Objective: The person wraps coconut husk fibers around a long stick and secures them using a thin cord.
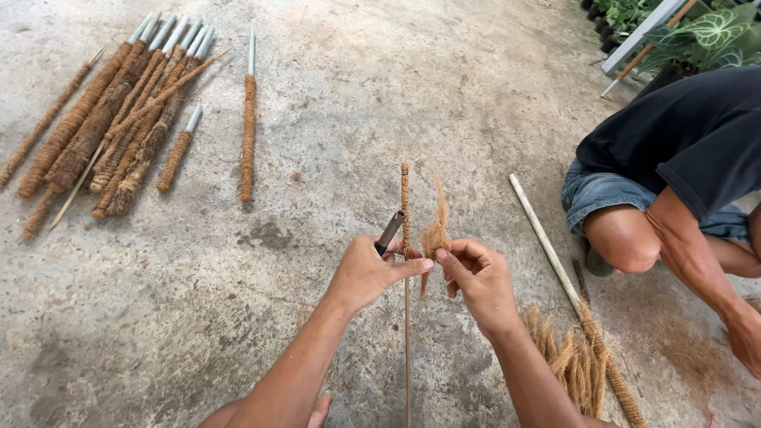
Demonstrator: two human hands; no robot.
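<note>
My left hand (366, 272) grips a thin stick (405, 206) whose upper part is wrapped in brown coir, and a dark tube (389, 231) pokes up out of the same fist. Beside it, my right hand (478, 277) pinches a tuft of loose coir fibre (434, 231) close to the stick. The stick's bare lower part runs down between my forearms to the frame's bottom edge.
A pile of coir-wrapped poles (119, 119) lies on the concrete floor (357, 95) at upper left. A crouching person in a dark shirt (690, 150) is on the right, beside a pale pole (547, 242), loose coir (567, 361) and potted plants (705, 36).
</note>
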